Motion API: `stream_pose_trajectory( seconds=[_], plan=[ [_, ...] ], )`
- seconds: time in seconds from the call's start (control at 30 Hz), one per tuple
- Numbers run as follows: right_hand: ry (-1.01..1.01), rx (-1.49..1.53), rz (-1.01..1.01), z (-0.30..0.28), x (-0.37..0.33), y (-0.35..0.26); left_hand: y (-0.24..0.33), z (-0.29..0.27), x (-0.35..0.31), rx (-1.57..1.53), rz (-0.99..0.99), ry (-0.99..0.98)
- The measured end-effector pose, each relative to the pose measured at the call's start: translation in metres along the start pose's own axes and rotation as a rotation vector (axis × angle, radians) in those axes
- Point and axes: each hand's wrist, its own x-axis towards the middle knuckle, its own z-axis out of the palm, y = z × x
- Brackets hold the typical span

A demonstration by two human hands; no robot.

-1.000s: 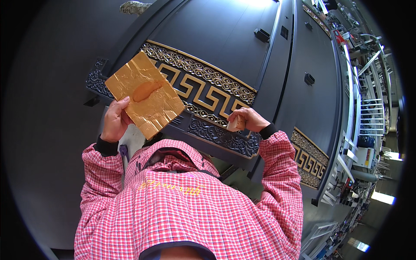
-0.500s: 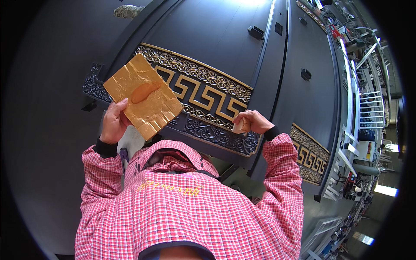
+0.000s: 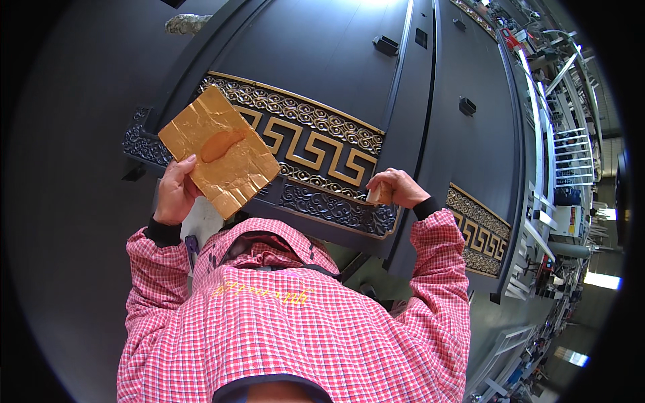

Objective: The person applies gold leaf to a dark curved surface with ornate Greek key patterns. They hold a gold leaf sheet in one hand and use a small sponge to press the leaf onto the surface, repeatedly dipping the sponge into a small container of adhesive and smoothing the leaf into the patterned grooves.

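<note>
One square, creased, gold-coloured sheet (image 3: 248, 164) gripped at its near left edge by the left hand (image 3: 177, 191), thumb on top, fingers hidden underneath; on it, just beyond the thumb, a smooth orange-brown oval patch (image 3: 220, 146). Pinched between thumb and fingers of the right hand (image 3: 398, 187), a small whitish-and-brown pad (image 3: 380, 193), close to the near right end of a long black relief panel with gold key pattern (image 3: 314, 164); cannot tell whether touching. Panel lying between and beyond both hands, partly covered by the sheet. Progress, judged from colour alone: gold already on the raised key lines and on the high spots of the ring-patterned borders; only black showing on the carved scrollwork strip (image 3: 326, 205) just left of the right hand, so apparently ungilded. Another gold-and-black key-pattern panel (image 3: 478, 232), right of the right hand, apparently at the same stage. By count: one sheet, one patch, one pad, two key-pattern panels in clear view, part of one more patterned strip (image 3: 476, 17) far beyond the right hand, and three small black box-shaped fittings (image 3: 385, 46) on dark grey, door-like slabs (image 3: 309, 54) beyond the right hand. Farther right, white metal frames (image 3: 539, 240), too crowded to count.
</note>
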Motion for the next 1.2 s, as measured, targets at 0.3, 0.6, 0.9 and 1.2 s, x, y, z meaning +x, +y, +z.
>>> stream_pose_trajectory(
  seconds=[0.3,0.6,0.9,1.2],
  plan=[
    [0.368,0.045,0.138,0.005,-0.033,-0.027,0.000,0.004,0.001,-0.003,-0.006,-0.036],
    [0.597,-0.103,0.173,0.052,-0.040,-0.040,-0.004,0.002,0.005,0.000,-0.005,-0.052],
    [0.685,-0.123,0.234,0.047,-0.053,-0.045,0.000,0.004,0.005,-0.016,-0.012,-0.050],
    [0.635,-0.200,0.220,0.048,-0.055,-0.035,0.001,0.006,0.003,-0.006,-0.015,-0.036]
  ],
)
